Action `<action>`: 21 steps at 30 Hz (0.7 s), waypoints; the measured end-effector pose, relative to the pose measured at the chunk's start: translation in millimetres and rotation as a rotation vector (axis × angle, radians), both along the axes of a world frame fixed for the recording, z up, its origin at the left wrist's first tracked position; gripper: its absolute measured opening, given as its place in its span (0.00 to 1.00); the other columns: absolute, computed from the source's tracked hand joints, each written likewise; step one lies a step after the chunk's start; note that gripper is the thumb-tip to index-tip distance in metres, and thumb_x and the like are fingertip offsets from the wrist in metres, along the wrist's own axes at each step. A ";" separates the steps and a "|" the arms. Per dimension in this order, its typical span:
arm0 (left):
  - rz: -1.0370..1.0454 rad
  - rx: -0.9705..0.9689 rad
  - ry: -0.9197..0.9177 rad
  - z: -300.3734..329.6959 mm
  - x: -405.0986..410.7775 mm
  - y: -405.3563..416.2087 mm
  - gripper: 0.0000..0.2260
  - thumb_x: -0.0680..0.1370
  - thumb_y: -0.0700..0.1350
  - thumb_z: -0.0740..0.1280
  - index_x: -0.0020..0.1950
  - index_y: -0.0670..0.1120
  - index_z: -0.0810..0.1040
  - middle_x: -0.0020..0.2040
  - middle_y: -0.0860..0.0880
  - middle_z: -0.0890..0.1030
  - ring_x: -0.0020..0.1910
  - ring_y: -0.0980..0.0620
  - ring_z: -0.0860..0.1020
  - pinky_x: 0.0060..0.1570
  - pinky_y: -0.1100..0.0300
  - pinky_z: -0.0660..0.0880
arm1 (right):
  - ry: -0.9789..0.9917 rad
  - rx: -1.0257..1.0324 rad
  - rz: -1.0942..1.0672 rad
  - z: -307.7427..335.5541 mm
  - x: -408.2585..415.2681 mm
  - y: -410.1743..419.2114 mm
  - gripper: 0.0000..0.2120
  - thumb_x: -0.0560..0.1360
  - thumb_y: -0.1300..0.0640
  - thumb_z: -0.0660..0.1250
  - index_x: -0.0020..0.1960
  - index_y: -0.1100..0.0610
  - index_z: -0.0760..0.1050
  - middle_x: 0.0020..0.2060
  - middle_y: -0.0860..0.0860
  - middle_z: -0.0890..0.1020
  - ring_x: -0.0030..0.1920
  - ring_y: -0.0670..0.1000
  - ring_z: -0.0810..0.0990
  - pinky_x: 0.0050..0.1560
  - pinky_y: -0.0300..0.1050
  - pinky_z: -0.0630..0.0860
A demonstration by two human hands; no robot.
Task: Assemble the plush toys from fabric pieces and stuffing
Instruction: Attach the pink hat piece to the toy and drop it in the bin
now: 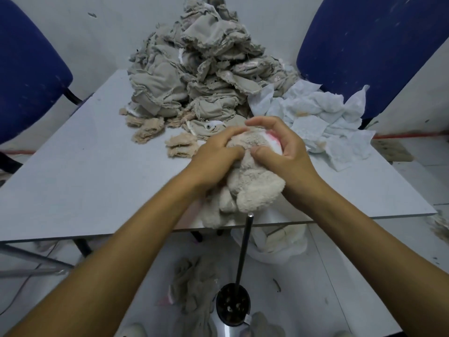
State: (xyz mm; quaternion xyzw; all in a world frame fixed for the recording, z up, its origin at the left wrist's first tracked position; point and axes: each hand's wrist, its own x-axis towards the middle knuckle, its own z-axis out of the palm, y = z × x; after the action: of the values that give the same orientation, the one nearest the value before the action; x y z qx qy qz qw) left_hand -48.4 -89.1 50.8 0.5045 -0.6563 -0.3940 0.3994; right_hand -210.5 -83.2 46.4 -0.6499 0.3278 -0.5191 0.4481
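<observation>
— What have I got hold of?
— My plush toy, cream and fuzzy, partly stuffed, over the near edge of the table. A white and pink patch shows at its far end, and limp limbs hang toward me.
— And the hands?
— My left hand grips its far end from the left; my right hand curls round it from the right, thumb pressed in.
— The rest of the stock?
— A tall pile of grey fabric pieces behind, frayed at the edges, with small tan pieces stacked in front of it.
</observation>
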 end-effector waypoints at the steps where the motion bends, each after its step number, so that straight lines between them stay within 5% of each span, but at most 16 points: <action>1: -0.095 0.153 0.090 2.4 4.4 -1.7 0.28 0.67 0.43 0.64 0.67 0.57 0.76 0.56 0.51 0.82 0.50 0.55 0.80 0.49 0.58 0.77 | -0.014 0.020 0.014 1.5 -3.4 -0.9 0.20 0.73 0.72 0.65 0.59 0.52 0.78 0.48 0.43 0.83 0.47 0.45 0.82 0.44 0.40 0.78; 3: -0.055 0.071 0.036 2.4 10.2 2.3 0.30 0.66 0.42 0.66 0.67 0.60 0.74 0.57 0.49 0.81 0.46 0.53 0.81 0.45 0.56 0.80 | 0.025 0.025 0.053 2.3 -7.5 -1.0 0.21 0.72 0.70 0.66 0.60 0.50 0.78 0.49 0.43 0.82 0.48 0.45 0.82 0.44 0.40 0.78; 6: 0.165 -0.370 -0.371 -5.4 5.2 8.6 0.35 0.70 0.37 0.67 0.72 0.62 0.65 0.53 0.49 0.79 0.39 0.50 0.77 0.39 0.53 0.77 | 0.151 -0.020 0.072 -4.6 -1.1 3.8 0.24 0.70 0.70 0.67 0.61 0.48 0.77 0.51 0.36 0.79 0.47 0.39 0.77 0.45 0.41 0.78; 10: -0.242 0.083 -0.156 6.5 23.2 -2.6 0.46 0.73 0.29 0.65 0.78 0.65 0.50 0.63 0.57 0.71 0.59 0.36 0.77 0.46 0.42 0.78 | 0.257 -0.144 0.052 -4.0 -2.1 -0.8 0.33 0.72 0.70 0.70 0.71 0.47 0.68 0.54 0.36 0.77 0.47 0.39 0.77 0.46 0.35 0.75; 12: -0.353 0.144 -0.139 9.5 33.2 -2.2 0.45 0.71 0.30 0.70 0.78 0.63 0.55 0.64 0.57 0.73 0.64 0.47 0.76 0.52 0.51 0.80 | 0.251 -0.158 0.091 0.3 -4.3 -3.9 0.36 0.73 0.69 0.70 0.74 0.45 0.63 0.53 0.47 0.80 0.48 0.47 0.81 0.44 0.43 0.78; 14: -0.251 0.050 -0.201 8.6 28.7 3.0 0.36 0.69 0.32 0.72 0.71 0.56 0.68 0.63 0.51 0.78 0.59 0.55 0.79 0.53 0.57 0.80 | 0.227 -0.169 0.103 3.9 -5.9 -8.4 0.37 0.74 0.71 0.69 0.75 0.45 0.62 0.51 0.51 0.82 0.52 0.51 0.83 0.50 0.45 0.80; 17: -0.047 -0.082 -0.217 13.1 20.1 2.8 0.21 0.70 0.35 0.74 0.61 0.51 0.79 0.54 0.47 0.83 0.54 0.48 0.82 0.54 0.50 0.80 | 0.320 -0.354 -0.071 10.2 -3.6 -10.6 0.31 0.74 0.69 0.69 0.72 0.49 0.68 0.49 0.45 0.83 0.53 0.47 0.83 0.51 0.39 0.78; 21: -0.101 -0.031 -0.178 35.8 23.1 -1.4 0.17 0.74 0.36 0.74 0.62 0.42 0.80 0.55 0.44 0.84 0.55 0.46 0.82 0.59 0.46 0.78 | 0.309 -0.529 -0.341 15.6 -3.9 -10.3 0.25 0.73 0.65 0.72 0.66 0.50 0.71 0.50 0.40 0.80 0.52 0.41 0.82 0.48 0.33 0.77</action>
State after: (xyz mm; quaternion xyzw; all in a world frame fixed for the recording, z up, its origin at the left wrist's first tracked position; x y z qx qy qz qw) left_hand -25.4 -90.5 86.6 0.4977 -0.7198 -0.3569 0.3268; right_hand -214.4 -93.5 62.0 -0.7503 0.3499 -0.5488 0.1161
